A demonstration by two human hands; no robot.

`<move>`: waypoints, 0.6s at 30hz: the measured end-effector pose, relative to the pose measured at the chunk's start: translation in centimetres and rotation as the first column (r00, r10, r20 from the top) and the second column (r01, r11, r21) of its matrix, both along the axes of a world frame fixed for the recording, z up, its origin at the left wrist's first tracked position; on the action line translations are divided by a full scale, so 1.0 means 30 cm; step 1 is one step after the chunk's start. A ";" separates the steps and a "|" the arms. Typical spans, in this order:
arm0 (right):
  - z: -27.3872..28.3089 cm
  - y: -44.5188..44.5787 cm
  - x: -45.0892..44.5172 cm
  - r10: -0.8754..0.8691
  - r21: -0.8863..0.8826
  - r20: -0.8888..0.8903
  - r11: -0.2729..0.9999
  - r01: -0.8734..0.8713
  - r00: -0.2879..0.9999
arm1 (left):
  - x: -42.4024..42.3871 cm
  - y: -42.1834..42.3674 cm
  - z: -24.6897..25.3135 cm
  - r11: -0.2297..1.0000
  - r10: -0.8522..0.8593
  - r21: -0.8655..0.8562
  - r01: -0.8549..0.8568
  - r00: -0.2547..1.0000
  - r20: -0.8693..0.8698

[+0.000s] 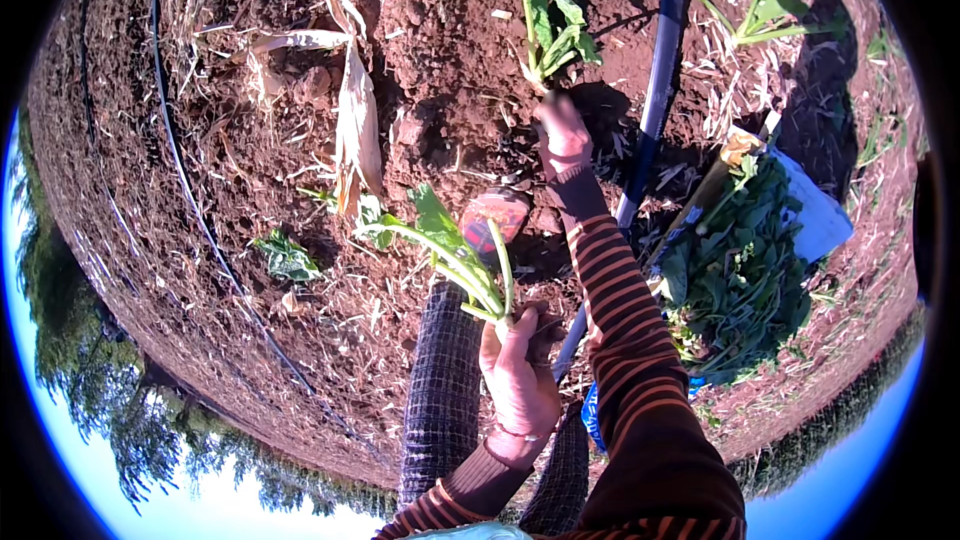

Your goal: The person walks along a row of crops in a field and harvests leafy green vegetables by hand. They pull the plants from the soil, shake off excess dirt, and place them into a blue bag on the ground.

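My left hand [521, 382] grips the pale stem base of a leafy green seedling [469, 274], whose stalks and leaves point up and left, away from me. Dark matter, perhaps soil or roots, shows by the fingers. Farther out, my right hand [564, 139] reaches to the red-brown soil [457, 52] at the foot of another leafy plant [551, 26]. Its fingertips are blurred and partly hidden, so whether they hold the stem or press the earth is unclear.
A dark pipe [660, 75] runs along the ground right of my right hand. Beyond it lies a heap of green leafy plants [735, 277] with a white sack [810, 202]. My shoe [495, 217] stands below a dry husk [356, 120]. A thin black line [184, 165] crosses the left.
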State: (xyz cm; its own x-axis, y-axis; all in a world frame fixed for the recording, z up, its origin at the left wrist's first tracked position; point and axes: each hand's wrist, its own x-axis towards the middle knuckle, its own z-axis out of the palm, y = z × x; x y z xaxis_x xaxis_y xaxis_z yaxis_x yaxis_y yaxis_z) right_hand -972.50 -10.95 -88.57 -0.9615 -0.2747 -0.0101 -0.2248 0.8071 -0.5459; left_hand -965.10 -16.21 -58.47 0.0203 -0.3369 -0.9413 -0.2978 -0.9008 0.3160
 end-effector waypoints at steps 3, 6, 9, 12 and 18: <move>0.052 -0.048 -0.052 -0.147 -0.357 0.451 0.874 0.328 0.881 | 0.010 -0.001 0.015 1.000 0.000 0.006 0.001 1.000 -0.005; 0.123 -0.083 -0.091 -0.090 -0.331 0.917 0.372 0.867 0.388 | 0.019 0.000 0.000 0.999 -0.032 -0.013 0.032 0.999 -0.024; 0.106 -0.010 -0.062 -0.081 -0.219 0.088 0.971 0.099 0.993 | 0.000 0.005 0.003 0.998 -0.052 -0.021 0.052 0.998 -0.027; 0.217 -0.034 -0.087 -0.336 -0.249 0.205 0.890 0.381 0.919 | 0.014 0.008 0.003 0.997 -0.067 -0.041 0.066 0.998 -0.018; 0.250 -0.118 -0.008 0.325 -0.393 0.285 0.898 -0.199 0.902 | 0.017 0.039 -0.005 0.989 -0.137 -0.062 0.134 0.990 -0.041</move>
